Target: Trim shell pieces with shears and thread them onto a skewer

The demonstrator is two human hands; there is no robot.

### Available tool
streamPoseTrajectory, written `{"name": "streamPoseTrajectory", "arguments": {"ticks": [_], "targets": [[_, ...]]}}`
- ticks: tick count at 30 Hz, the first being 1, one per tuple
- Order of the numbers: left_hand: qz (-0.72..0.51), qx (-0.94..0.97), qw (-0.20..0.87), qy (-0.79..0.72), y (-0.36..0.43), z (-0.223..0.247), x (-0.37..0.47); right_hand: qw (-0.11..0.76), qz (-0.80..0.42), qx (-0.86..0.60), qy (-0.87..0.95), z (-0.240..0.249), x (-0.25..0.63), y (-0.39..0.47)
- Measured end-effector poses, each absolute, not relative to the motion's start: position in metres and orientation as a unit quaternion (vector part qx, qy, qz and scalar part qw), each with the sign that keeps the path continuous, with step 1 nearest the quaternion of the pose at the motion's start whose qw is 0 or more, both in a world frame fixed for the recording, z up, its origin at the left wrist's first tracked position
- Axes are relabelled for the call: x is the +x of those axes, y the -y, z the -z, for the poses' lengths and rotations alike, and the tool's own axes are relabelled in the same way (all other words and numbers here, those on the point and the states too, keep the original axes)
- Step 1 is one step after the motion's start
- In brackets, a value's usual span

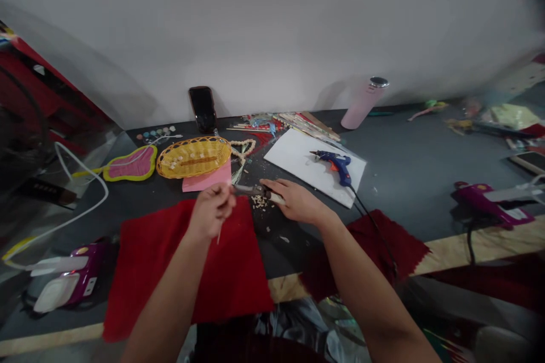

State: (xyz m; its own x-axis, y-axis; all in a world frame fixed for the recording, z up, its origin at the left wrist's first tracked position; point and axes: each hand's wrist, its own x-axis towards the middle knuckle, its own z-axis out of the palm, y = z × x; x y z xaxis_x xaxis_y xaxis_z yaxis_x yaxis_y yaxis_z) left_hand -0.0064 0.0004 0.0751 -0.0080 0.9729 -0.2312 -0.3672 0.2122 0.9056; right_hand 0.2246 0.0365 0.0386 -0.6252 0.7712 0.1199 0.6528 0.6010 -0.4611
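A dark metal hand tool lies low over the tabletop, its narrow end pointing at the left hand and its pale handle at the right hand. The fingers of the right hand reach over the handle end and touch it; how tightly they are closed, I cannot tell. The fingers of the left hand are pinched together on a thin stick, which slants down over the red cloth. Small pale pieces lie scattered just beneath the tool. Beyond the left hand, a yellow woven basket with a few light bits inside overlaps a pink sheet, and a beaded string lies beside its rim. Beyond the right hand, a blue glue gun rests on a white board. Farther back, a phone leans against the wall, and a pink tumbler stands to the right.
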Motion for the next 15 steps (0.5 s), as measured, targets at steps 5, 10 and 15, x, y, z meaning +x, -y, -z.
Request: {"name": "streamPoseTrajectory", "arguments": {"ticks": [5,10,15], "targets": [[-0.541,0.326,0.631,-0.451,-0.006,-0.061,-0.023,0.152,-0.135,-0.541,0.816,-0.032,0.234,-0.047],[-0.473,0.485,0.554,-0.485,0.004,-0.057,0.005,0.113,-0.061,-0.624,0.771,-0.024,0.234,-0.054],[-0.438,0.591,0.431,-0.522,0.012,-0.063,0.018,0.156,-0.025,-0.621,0.768,-0.029,0.231,-0.051]]}}
